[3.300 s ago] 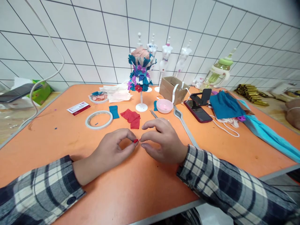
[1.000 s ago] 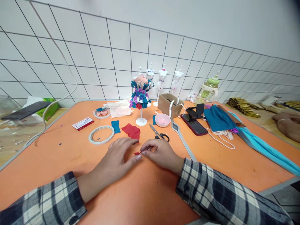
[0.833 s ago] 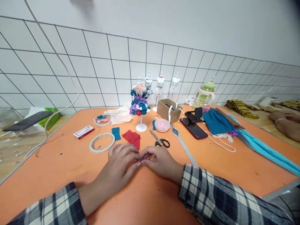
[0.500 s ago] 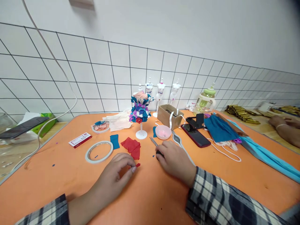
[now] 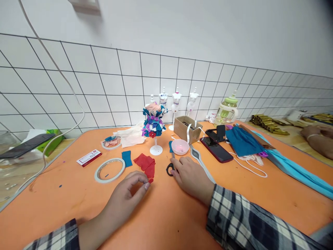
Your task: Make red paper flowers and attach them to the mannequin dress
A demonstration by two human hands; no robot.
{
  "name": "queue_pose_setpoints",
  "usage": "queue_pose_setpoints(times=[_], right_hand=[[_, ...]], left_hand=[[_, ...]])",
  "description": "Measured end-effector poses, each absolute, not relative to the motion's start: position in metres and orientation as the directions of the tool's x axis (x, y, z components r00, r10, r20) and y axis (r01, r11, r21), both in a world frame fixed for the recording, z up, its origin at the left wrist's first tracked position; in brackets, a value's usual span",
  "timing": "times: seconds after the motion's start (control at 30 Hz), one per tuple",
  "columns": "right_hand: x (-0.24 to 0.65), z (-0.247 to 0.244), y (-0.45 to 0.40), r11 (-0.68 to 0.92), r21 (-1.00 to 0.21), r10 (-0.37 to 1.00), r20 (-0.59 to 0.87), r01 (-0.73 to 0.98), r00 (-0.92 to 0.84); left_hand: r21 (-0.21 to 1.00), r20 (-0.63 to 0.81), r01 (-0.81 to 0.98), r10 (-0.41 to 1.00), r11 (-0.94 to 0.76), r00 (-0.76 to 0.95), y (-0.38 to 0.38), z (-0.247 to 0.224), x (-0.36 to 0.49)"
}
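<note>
My left hand (image 5: 125, 194) pinches a small red scrap of crepe paper (image 5: 151, 180) between thumb and fingertips. Just beyond it lie red crepe paper pieces (image 5: 147, 164) on the orange table. The fingers of my right hand (image 5: 191, 175) are closed over small scissors (image 5: 170, 169) low at the tabletop. One black handle loop shows left of these fingers, and part of the blade points away from me. Behind both hands stands a mini dress form (image 5: 153, 121) covered in ruffled blue, purple, white and red paper. A pink bowl (image 5: 180, 147) sits past my right hand.
Left of the red paper are a blue piece (image 5: 127, 158), a tape roll (image 5: 110, 170) and a small box (image 5: 89, 157). A cardboard box (image 5: 187, 130), a phone (image 5: 216, 150) and a bottle (image 5: 227, 109) stand right. Another person's arm (image 5: 318, 139) is at far right.
The scissors have turned under my right hand, bringing a handle loop into sight on its left. My left hand still pinches the red scrap, and the view has shifted slightly.
</note>
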State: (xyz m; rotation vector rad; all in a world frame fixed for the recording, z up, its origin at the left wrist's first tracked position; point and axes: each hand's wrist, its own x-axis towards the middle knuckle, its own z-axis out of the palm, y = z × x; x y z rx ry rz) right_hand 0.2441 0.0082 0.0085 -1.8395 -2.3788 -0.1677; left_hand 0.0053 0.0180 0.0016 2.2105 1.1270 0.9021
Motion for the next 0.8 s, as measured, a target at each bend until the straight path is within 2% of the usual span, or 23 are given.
queue_pose_setpoints(times=[0.2, 0.37, 0.43, 0.5, 0.6, 0.67, 0.7, 0.8], right_hand=[[0.248, 0.007, 0.013, 0.271, -0.024, 0.958, 0.107, 0.962, -0.267], [0.252, 0.017, 0.001, 0.207, 0.130, 0.978, 0.006, 0.970, -0.209], [0.250, 0.021, -0.003, 0.162, 0.155, 0.986, -0.069, 0.975, -0.152], [0.248, 0.023, -0.006, 0.104, 0.157, 0.990, -0.112, 0.982, -0.087], [0.245, 0.020, -0.007, 0.040, 0.136, 0.997, -0.071, 0.990, -0.030], [0.244, 0.018, -0.006, 0.050, 0.041, 0.999, -0.010, 0.998, -0.050], [0.243, 0.017, -0.006, 0.080, -0.058, 0.997, 0.016, 0.995, -0.079], [0.238, 0.015, -0.007, 0.193, -0.509, 0.974, -0.001, 0.839, -0.225]], left_hand=[[0.724, 0.301, 0.477, 0.850, -0.499, 0.432, 0.016, 0.004, 0.005], [0.772, 0.278, 0.461, 0.884, -0.438, 0.375, 0.018, 0.005, 0.003], [0.795, 0.263, 0.445, 0.895, -0.412, 0.359, 0.018, 0.005, 0.003], [0.840, 0.226, 0.417, 0.922, -0.347, 0.313, 0.017, 0.004, 0.002], [0.916, 0.145, 0.344, 0.970, -0.207, 0.197, 0.018, 0.001, 0.000], [0.945, 0.129, 0.284, 0.983, -0.163, 0.132, 0.020, -0.002, -0.003], [0.955, 0.136, 0.250, 0.985, -0.159, 0.107, 0.021, -0.004, -0.005], [0.973, 0.178, 0.133, 0.981, -0.187, 0.077, 0.022, -0.009, -0.009]])
